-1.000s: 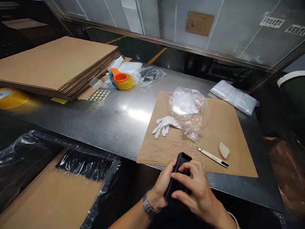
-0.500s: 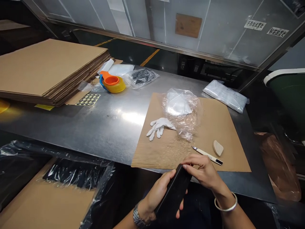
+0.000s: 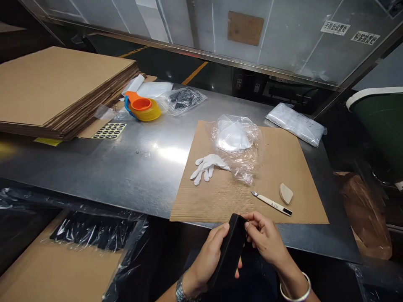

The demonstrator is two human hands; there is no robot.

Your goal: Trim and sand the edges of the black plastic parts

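Note:
A long, black, box-like piece (image 3: 229, 251) is held tilted in front of the table's near edge. My left hand (image 3: 209, 256) wraps round it from the left, fingertips showing on its far side. At its top right corner, my right hand (image 3: 264, 237) pinches the edge between thumb and fingers. What kind of item it is I cannot tell. Just beyond my hands, a cardboard sheet (image 3: 214, 201) carries a craft knife (image 3: 271, 204) marked A26, a beige wedge-shaped pad (image 3: 286, 193), a white glove (image 3: 209, 167) and a crumpled clear plastic bag (image 3: 236, 140) with white contents.
Flat cardboard (image 3: 63, 88) is stacked at the left. Near it lie an orange and yellow tape dispenser (image 3: 143, 107), a sticker sheet (image 3: 110, 131) and a bag with black contents (image 3: 185, 100). A plastic-wrapped pack (image 3: 297, 123) sits back right; a lined carton (image 3: 82, 260) stands lower left.
The black piece has turned more upright, showing its top end. My right hand has shifted slightly down and round to its right corner. The view has moved a little.

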